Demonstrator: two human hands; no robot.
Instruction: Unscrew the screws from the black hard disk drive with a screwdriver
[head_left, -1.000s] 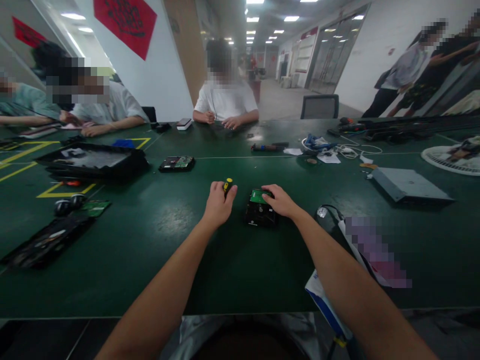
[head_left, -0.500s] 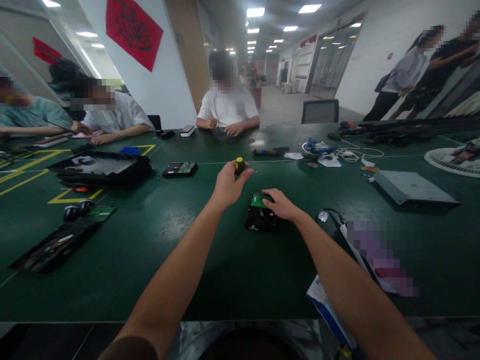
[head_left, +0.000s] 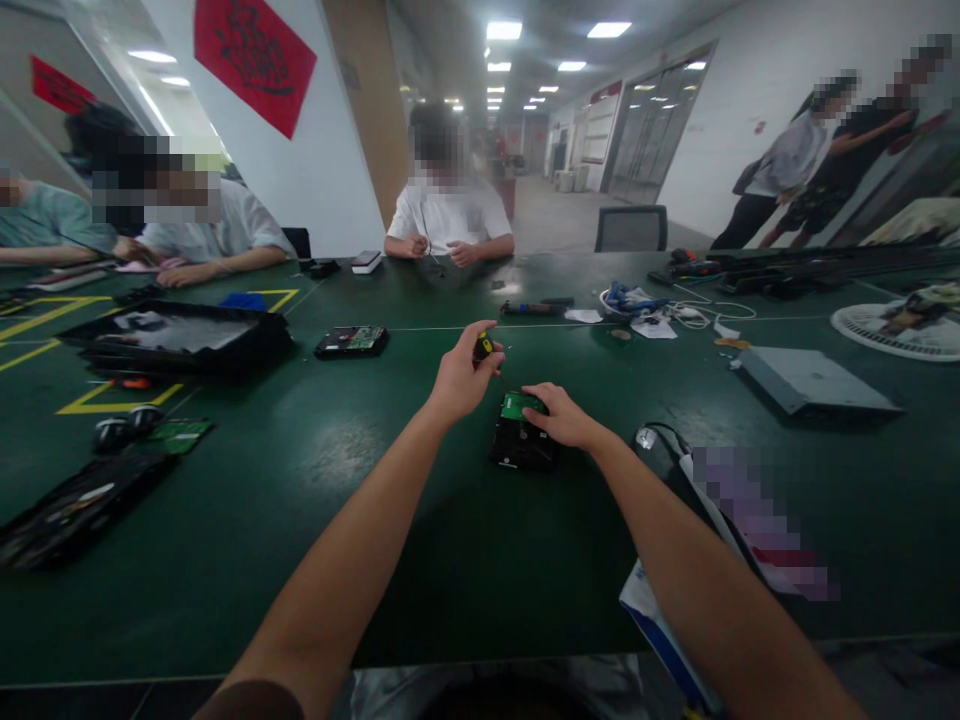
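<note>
A hard drive [head_left: 519, 447] lies on the green table in front of me, its black casing nearest me and a green circuit board [head_left: 514, 406] at its far end. My right hand [head_left: 561, 416] grips the drive from the right, with the thumb over the board. In my left hand [head_left: 459, 376] is a screwdriver [head_left: 486, 346] with a yellow and black handle, held between thumb and fingers. Its thin shaft slants down toward the drive's far left corner. Whether the tip touches the drive I cannot tell.
Another hard drive [head_left: 351, 341] lies further left, near a black tray-like casing [head_left: 180, 340]. On the right are a grey metal box [head_left: 816, 382], cables [head_left: 637, 300] and a white fan grille [head_left: 896, 328]. A person [head_left: 450, 220] sits across the table [head_left: 315, 560].
The screwdriver has tilted in my left hand, and its shaft now shows near the drive. My right hand still holds the drive. The view has shifted slightly.
</note>
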